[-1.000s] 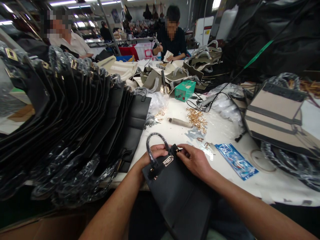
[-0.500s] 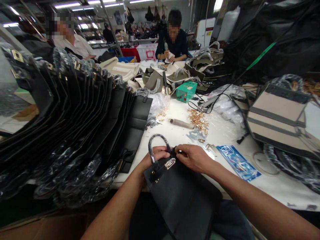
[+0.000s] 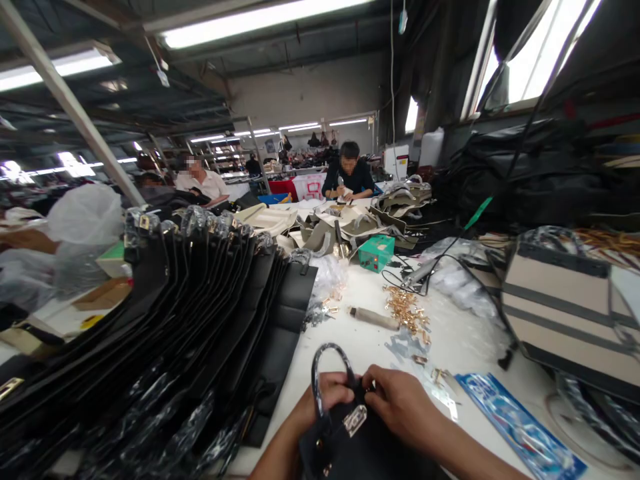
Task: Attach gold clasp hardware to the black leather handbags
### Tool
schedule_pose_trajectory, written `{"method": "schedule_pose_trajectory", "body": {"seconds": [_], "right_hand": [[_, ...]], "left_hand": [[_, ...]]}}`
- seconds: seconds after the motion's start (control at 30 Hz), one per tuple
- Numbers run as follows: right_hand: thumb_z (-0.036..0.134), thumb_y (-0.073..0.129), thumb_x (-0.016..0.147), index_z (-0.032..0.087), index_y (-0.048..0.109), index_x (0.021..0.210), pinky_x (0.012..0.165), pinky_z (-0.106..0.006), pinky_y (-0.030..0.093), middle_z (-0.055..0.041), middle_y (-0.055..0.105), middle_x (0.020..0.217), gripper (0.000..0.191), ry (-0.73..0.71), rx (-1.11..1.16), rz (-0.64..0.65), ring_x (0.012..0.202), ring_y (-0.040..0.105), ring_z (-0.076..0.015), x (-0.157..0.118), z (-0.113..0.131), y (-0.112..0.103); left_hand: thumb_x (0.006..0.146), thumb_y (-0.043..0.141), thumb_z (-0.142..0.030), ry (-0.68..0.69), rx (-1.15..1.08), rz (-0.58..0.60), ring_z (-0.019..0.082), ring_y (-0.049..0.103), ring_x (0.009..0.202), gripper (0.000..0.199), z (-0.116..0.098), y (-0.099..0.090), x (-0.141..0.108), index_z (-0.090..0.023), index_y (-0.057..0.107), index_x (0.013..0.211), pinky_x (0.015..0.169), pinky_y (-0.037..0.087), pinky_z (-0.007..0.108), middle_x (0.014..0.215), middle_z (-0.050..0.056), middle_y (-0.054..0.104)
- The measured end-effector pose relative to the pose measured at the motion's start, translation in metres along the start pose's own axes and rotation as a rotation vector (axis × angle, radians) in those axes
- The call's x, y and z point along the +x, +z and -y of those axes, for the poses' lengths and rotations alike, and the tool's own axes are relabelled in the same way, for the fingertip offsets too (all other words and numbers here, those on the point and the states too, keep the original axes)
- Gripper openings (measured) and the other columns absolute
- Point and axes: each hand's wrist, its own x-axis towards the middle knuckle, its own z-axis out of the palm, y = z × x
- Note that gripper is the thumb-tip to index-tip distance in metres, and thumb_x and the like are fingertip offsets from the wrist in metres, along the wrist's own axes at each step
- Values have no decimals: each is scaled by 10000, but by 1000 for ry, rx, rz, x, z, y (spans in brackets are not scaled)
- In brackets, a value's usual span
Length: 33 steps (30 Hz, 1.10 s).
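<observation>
A black handbag [image 3: 373,447] leans over the front edge of the white table, its plastic-wrapped handle [image 3: 316,363] arching up. A metal clasp plate [image 3: 355,420] sits on the bag near its top edge. My left hand [image 3: 330,395] is closed on the top edge, partly behind the handle. With thumb and finger pinched, my right hand [image 3: 395,400] grips the same edge just right of the clasp. Whatever small part may lie between those fingertips is hidden. Just beyond the hands, a few loose metal fittings [image 3: 420,360] lie on the table.
Black bag pieces [image 3: 215,320] stand in a thick row at left. Gold fittings [image 3: 406,308], a grey-handled tool [image 3: 375,318], a green box [image 3: 376,254] and a blue packet [image 3: 520,427] lie on the table. Beige bags [image 3: 555,300] rest at right. A co-worker [image 3: 350,177] sits opposite.
The head camera has tilted up, so more ceiling shows and the hands and bag appear lower. Both hands stay at the bag's top edge in nearly the same grip.
</observation>
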Motion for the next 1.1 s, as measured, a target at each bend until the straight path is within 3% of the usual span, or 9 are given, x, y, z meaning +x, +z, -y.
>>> {"method": "schedule_pose_trajectory", "body": {"seconds": [0.17, 0.23, 0.37, 0.5, 0.73, 0.9, 1.0, 1.1], "right_hand": [[207, 563, 787, 240, 643, 838, 698, -263, 371, -11, 714, 848, 100, -18, -54, -1, 819, 642, -198, 0, 5, 4], [214, 551, 798, 243, 653, 872, 703, -258, 383, -5, 702, 830, 130, -18, 42, 10, 807, 638, -189, -1, 3, 0], [220, 538, 800, 246, 651, 1040, 593, -226, 382, 33, 636, 732, 266, 12, 361, 149, 629, 597, -139, 0, -7, -15], [255, 682, 704, 218, 686, 1015, 564, -229, 325, 50, 563, 647, 313, 92, 301, 76, 627, 532, -138, 2, -12, -24], [399, 699, 761, 238, 746, 957, 587, -235, 303, 38, 562, 677, 258, 58, 378, 174, 667, 503, -137, 5, -11, -23], [346, 744, 694, 228, 732, 932, 566, -228, 288, 45, 557, 658, 266, 156, 293, 112, 645, 497, -131, 8, -9, -11], [332, 715, 719, 221, 728, 910, 579, -232, 313, 42, 562, 649, 221, 161, 277, 51, 639, 511, -134, 4, -5, -6], [373, 674, 781, 220, 697, 1040, 589, -245, 363, 39, 561, 652, 302, 120, 354, -71, 635, 532, -147, -9, -1, -6]], "left_hand": [[588, 631, -204, -10, 18, -21, 243, 648, 832, 392, -1, 3, -1, -130, 778, 944, 787, 455, 319, 777, 57, 729], [580, 641, -218, -2, 3, -10, 247, 645, 833, 395, 2, 1, 0, -126, 777, 939, 797, 451, 329, 770, 61, 724], [551, 707, -296, 7, -65, 12, 276, 650, 837, 443, 11, -6, 6, -121, 771, 953, 813, 452, 364, 783, 83, 723], [566, 732, -293, 22, -103, 86, 296, 654, 899, 458, 16, -11, 8, -120, 760, 988, 863, 447, 376, 824, 93, 730], [564, 755, -288, 60, -231, 97, 318, 653, 958, 437, 25, -15, 11, -126, 760, 970, 934, 434, 413, 876, 108, 726], [575, 714, -274, 51, -125, 59, 277, 659, 882, 431, 27, -18, 12, -128, 755, 979, 871, 444, 377, 831, 89, 728], [565, 710, -275, 34, -76, 15, 263, 660, 825, 411, 15, -14, 7, -124, 756, 944, 837, 452, 368, 768, 77, 720], [588, 719, -344, 62, -120, 40, 288, 670, 881, 434, -3, -5, -7, -134, 750, 966, 891, 451, 392, 818, 86, 730]]}}
